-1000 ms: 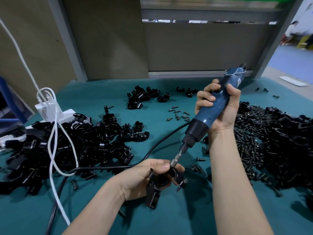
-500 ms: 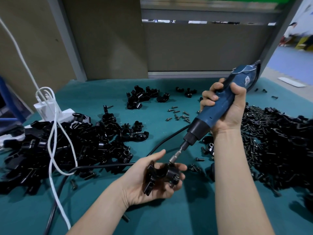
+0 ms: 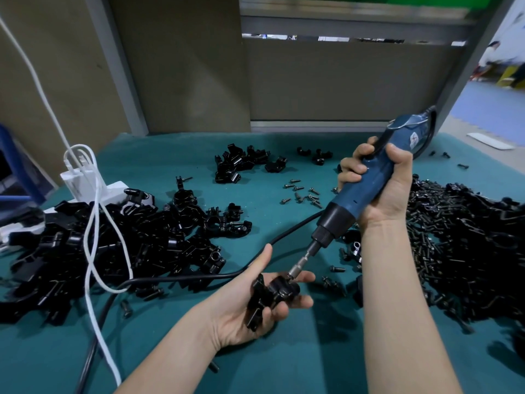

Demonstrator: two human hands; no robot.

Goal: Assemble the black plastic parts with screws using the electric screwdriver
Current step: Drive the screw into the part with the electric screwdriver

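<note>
Finds the left hand point(image 3: 250, 305) at 6 o'clock, fingers curled round one black plastic part point(image 3: 272, 294), thumb lifted clear. Finds the right hand point(image 3: 389, 191) at 2 o'clock, clenched about the electric screwdriver point(image 3: 341, 214), bit point(image 3: 301, 263) slanting toward 7 o'clock and touching the part's upper end. Judges a screw mid-drive on this piece; cannot see the screw head under the bit.

Rates the job as far from complete. Logs a left heap point(image 3: 113, 245) of black parts at 9 o'clock, several seemingly with screws fitted. Logs also a small cluster point(image 3: 241, 163) at 12 o'clock, loose screws point(image 3: 301, 191) near centre, and a right heap point(image 3: 468, 251) of screws and parts at 3 o'clock, apparently stock awaiting assembly.

Notes a small pale emblem point(image 3: 414, 139) near the screwdriver's top end; reads no lettering there, nor elsewhere.
</note>
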